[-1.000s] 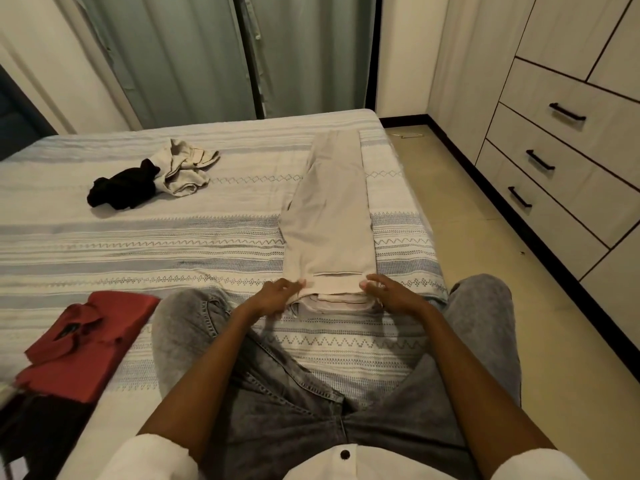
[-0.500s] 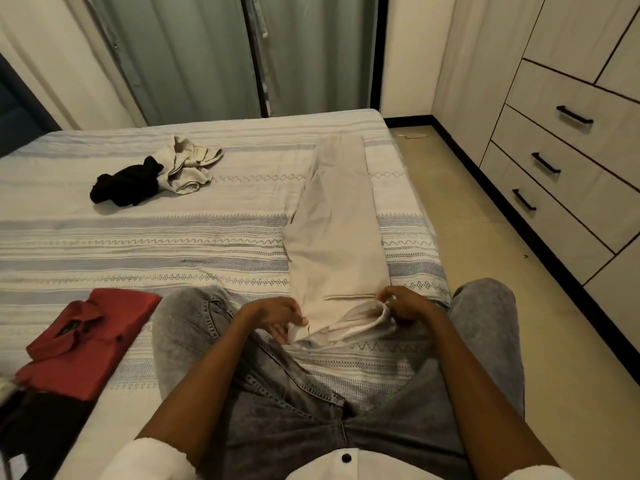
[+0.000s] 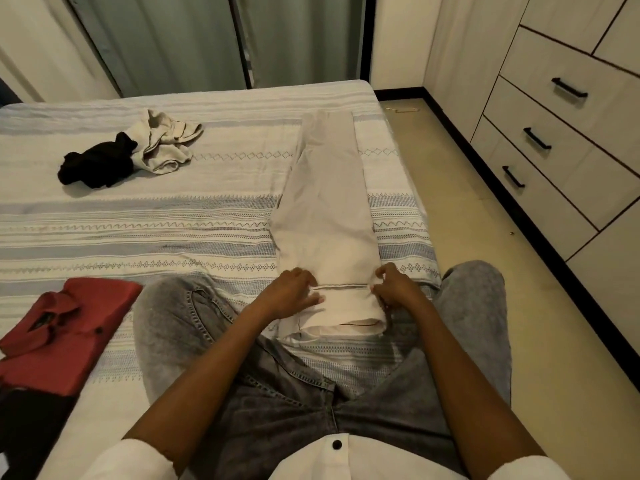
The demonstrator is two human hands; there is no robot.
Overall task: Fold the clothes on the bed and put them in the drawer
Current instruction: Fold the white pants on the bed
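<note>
A pair of beige trousers (image 3: 325, 209) is laid lengthwise on the striped bed (image 3: 173, 223), folded into a long narrow strip that runs away from the person towards the far edge. The near end of the strip is doubled over into a short fold, and it is held there by both hands. The left hand (image 3: 291, 296) is placed on the fold's left edge, its fingers bent over the cloth; the right hand (image 3: 394, 289) is set at the right edge, its fingertips pinching the seam. The trousers lie between the person's knees, directly ahead. A folded red shirt (image 3: 65, 327) is seen at the near left, well apart. A black garment (image 3: 97, 164) and a crumpled cream garment (image 3: 166, 143) are touching further off. The closed drawers (image 3: 554, 133) are seen at the right.
</note>
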